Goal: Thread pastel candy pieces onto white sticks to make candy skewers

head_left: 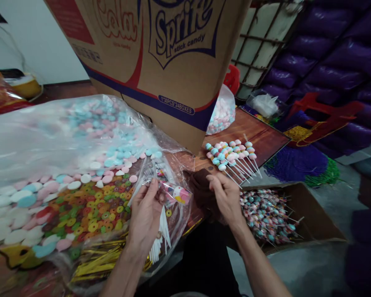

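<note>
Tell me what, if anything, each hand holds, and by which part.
The left hand holds a printed plastic wrapper by its left end. The right hand is curled by the brown cloth; whether it grips anything cannot be told.

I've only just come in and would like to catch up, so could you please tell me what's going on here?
The person's left hand holds a printed wrapper. The right hand, curled, is by a brown cloth; whether it grips anything is unclear. Candy skewers lie on the table, and wrapped candies sit in a box at the right. Gummy rings and candy discs are spread at the left.
</note>
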Demonstrator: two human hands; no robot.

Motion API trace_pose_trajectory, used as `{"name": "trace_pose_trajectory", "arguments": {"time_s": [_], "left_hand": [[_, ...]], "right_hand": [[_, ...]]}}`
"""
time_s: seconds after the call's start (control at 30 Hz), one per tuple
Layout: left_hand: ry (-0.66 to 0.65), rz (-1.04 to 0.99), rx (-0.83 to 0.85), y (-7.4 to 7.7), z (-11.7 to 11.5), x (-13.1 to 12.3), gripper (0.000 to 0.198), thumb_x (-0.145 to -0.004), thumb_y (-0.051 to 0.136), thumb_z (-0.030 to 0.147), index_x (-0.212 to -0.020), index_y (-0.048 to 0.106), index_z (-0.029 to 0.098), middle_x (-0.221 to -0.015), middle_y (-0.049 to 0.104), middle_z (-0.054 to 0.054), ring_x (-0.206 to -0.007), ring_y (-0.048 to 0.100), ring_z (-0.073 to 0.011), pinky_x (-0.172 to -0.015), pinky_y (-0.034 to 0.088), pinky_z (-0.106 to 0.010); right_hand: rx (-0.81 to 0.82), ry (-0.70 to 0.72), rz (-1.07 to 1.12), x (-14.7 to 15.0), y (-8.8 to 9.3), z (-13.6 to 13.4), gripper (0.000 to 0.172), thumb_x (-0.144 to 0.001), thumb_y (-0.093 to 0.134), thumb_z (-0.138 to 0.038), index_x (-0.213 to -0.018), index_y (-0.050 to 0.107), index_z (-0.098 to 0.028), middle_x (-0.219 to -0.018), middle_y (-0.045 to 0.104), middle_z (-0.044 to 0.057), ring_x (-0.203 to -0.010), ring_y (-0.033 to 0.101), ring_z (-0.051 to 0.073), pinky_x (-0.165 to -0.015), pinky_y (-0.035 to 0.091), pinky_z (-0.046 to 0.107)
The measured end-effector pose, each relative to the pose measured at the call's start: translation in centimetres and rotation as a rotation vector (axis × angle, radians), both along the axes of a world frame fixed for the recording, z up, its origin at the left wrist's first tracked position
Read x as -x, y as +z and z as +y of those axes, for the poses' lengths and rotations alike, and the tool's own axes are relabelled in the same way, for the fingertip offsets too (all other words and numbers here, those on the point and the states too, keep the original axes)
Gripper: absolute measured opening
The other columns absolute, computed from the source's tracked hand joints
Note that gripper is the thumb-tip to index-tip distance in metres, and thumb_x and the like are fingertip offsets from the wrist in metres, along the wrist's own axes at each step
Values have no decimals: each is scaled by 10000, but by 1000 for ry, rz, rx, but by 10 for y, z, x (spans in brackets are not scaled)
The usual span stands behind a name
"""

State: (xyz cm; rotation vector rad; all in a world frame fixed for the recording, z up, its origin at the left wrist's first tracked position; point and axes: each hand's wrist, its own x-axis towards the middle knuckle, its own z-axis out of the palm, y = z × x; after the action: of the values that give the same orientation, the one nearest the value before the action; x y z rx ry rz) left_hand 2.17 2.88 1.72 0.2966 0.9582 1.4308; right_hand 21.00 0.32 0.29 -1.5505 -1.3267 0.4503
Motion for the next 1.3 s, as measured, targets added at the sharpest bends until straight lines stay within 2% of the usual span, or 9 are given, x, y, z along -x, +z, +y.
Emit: {"name": "trace_pose_trajectory", "arguments": {"time_s": [0.13,0.2,0.3,0.43,0.57,0.63,0.83,1.1,1.3], "left_hand": [[66,-16,27,-3,2,1,285,-590,894,250,-734,678,133,-717,673,10,-617,609,-82,-568,503,-180],[94,-30,49,-5,2,1,251,-618,880,243,-722,677,138,-708,675,12,-618,614,-87,-591,513,-194],[114,-48,74,-9,3,3,189,-693,836,244,-720,676,146,-709,679,9,-633,623,-92,-616,513,-203],[154,-69,104,-12,8,8,108,-802,750,251,-788,686,164,-778,699,-5,-683,645,-105,-672,520,-226],[229,-91,193,-9,16,12,97,-890,650,223,-826,675,154,-778,689,-13,-651,630,-85,-660,510,-206],[241,-98,227,-7,20,13,136,-916,612,222,-818,665,144,-742,674,-13,-620,614,-77,-642,505,-195],[241,-110,212,-14,20,14,111,-886,661,248,-838,672,149,-780,696,-21,-678,643,-89,-661,515,-201],[211,-77,94,-24,16,15,187,-764,787,296,-836,678,162,-809,714,-16,-709,656,-100,-715,513,-230],[214,62,-62,-25,17,17,294,-675,840,349,-828,664,169,-837,715,-15,-726,666,-113,-733,513,-256]], "right_hand": [[24,-389,-552,-43,-2,22,222,-916,528,-325,-802,649,-179,-831,627,69,-749,500,194,-655,334,301],[164,-429,-766,-60,-8,33,182,-884,560,-293,-879,692,-169,-905,656,116,-805,506,233,-637,302,315],[271,-412,-877,-72,-21,40,200,-883,540,-263,-868,709,-157,-862,666,130,-795,510,247,-611,276,319],[104,-368,-680,-67,-26,29,231,-895,529,-283,-801,706,-168,-824,682,100,-743,536,226,-633,336,322],[-101,-187,-256,-38,-11,-4,166,-879,615,-322,-842,710,-191,-789,688,31,-706,598,188,-677,436,310],[-139,-104,-175,-21,-2,-24,114,-878,643,-294,-846,706,-205,-784,680,14,-729,615,178,-703,455,303],[-125,59,-56,6,4,-59,77,-896,638,-193,-884,705,-228,-812,660,15,-751,613,169,-691,466,305],[-78,98,-50,4,0,-57,86,-909,624,-200,-868,694,-226,-786,642,12,-719,602,161,-665,465,300],[-83,160,-140,-3,6,-55,81,-891,639,-213,-841,701,-229,-800,676,11,-753,631,170,-711,477,303]]}}
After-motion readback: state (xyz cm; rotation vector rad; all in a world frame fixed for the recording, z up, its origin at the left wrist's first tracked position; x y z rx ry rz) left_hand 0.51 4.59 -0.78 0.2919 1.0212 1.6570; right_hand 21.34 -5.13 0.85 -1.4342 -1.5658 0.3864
